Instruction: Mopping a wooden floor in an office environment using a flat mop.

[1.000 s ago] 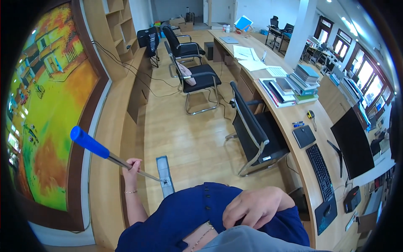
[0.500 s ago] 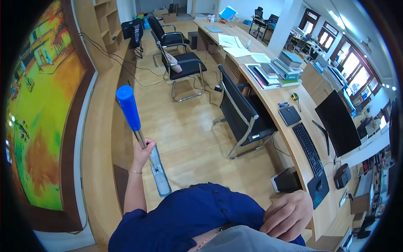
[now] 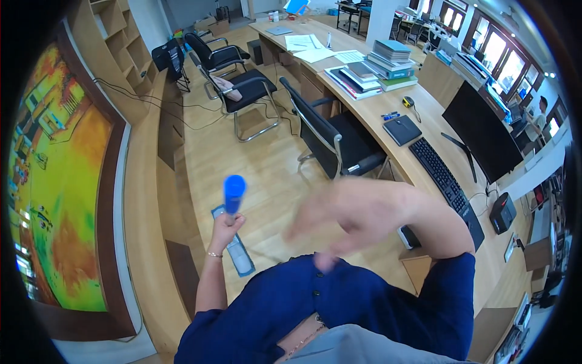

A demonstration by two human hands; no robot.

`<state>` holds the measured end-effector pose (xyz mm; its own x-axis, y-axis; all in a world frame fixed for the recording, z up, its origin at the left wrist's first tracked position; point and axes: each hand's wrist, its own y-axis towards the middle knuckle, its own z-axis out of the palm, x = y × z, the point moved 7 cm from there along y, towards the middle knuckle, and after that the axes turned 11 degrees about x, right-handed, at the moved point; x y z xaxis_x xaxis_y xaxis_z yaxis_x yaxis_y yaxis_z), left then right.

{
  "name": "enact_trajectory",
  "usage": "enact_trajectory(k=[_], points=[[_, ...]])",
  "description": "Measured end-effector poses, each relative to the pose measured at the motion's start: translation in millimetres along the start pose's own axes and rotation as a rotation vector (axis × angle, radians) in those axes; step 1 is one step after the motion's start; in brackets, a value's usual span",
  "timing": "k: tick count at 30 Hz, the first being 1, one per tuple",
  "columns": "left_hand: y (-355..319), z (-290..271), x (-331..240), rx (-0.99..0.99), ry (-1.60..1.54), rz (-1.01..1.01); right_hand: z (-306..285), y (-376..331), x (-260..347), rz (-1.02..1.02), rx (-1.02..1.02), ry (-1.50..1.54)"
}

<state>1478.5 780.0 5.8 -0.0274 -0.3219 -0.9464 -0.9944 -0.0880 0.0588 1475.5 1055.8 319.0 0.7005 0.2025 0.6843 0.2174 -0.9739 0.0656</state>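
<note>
Since the earlier frame: mop handle (image 3: pixel 234 194) swung upright and nearer the camera; right hand (image 3: pixel 357 212) raised from low at the torso to chest height, blurred by motion.

Left hand (image 3: pixel 225 227): grip closed fully around the mop handle just below its blue cap. Forearm extended forward from the blue shirt (image 3: pixel 339 303), thin bracelet at the wrist. Handle held close to vertical, probably to keep the head flat on the floor and the load in line with the arm.

Mop head (image 3: pixel 236 252): flat, pale pad with blue edging, lying on the wooden floor (image 3: pixel 242 158) directly below the left hand, long axis running away from the body.

Right hand: fingers spread, nothing held, clear of the handle and well to the right of it. Exact finger posture cannot be told through the blur.

Relative to the mop handle:
- Left: long wooden bench-like ledge (image 3: pixel 142 200), then a large yellow-green wall picture (image 3: pixel 60 182).
- Ahead and right: black office chair (image 3: pixel 336 142), pushed close to the table (image 3: pixel 376 103).
- Farther ahead: two more black chairs (image 3: pixel 236 85).
- Right, on the table: keyboard (image 3: pixel 445 182), monitor (image 3: pixel 482 136), stacked books (image 3: pixel 379 67).
</note>
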Motion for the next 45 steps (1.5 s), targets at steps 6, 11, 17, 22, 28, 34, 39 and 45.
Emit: enact_trajectory(k=[6, 11, 17, 22, 28, 34, 39, 45], points=[[-23.1, 67.5, -85.3, 0.253, 0.056, 0.016, 13.3, -61.5, 38.7, -0.009, -0.191, -0.053], [-3.7, 131.2, -99.3, 0.354, 0.164, 0.159, 24.4, -32.9, -10.8, 0.149, -0.213, -0.220], [0.2, 106.1, -197.4, -0.194, 0.887, 0.178, -28.0, 12.9, -102.6, 0.382, -0.366, -0.340], [-22.7, 169.4, -349.9, 0.121, 0.640, 0.741, -85.2, 13.0, -156.4, 0.562, -0.402, -0.368], [-31.2, 263.5, -405.7, 0.711, 0.036, 0.656, -95.9, -3.4, -195.0, 0.676, -0.355, -0.223], [-34.4, 291.5, -388.6, 0.885, -0.315, 0.602, -79.1, -49.1, -199.8, 0.705, -0.387, -0.078], [-53.5, 307.4, -374.9, 1.111, -0.853, -0.046, -66.1, -70.0, -195.0, 0.812, -0.363, -0.068], [-63.1, 312.0, -366.0, 1.097, -0.870, -0.221, -59.5, -55.9, -179.7, 0.789, -0.378, -0.065]])
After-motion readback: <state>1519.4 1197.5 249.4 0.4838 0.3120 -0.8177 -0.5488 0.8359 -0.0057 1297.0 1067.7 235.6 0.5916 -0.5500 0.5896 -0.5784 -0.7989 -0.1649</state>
